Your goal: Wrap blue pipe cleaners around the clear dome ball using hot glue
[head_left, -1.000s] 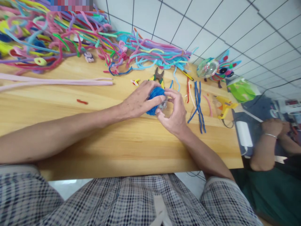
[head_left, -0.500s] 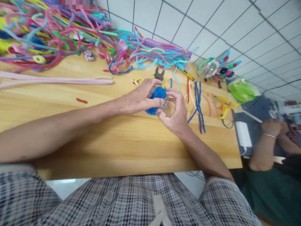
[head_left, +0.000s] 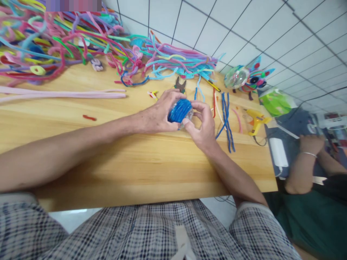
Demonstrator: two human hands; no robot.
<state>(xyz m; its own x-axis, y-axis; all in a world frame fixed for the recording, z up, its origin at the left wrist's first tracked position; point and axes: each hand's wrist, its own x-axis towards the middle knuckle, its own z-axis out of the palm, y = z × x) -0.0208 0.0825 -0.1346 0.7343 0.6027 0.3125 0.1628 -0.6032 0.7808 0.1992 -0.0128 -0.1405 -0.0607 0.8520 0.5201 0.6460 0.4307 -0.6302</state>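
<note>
Blue-wrapped clear piece [head_left: 180, 111], above the wooden table [head_left: 151, 159], looks light, ridged, perhaps crushable; left hand [head_left: 158, 112] half-curled around its left side, right hand [head_left: 202, 124] pinching its clear right rim, best gripped lightly there.

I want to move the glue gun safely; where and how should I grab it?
Probably by the handle, from your side: the glue gun lies flat, its handle pointing roughly towards you, cord trailing from the end.
</note>
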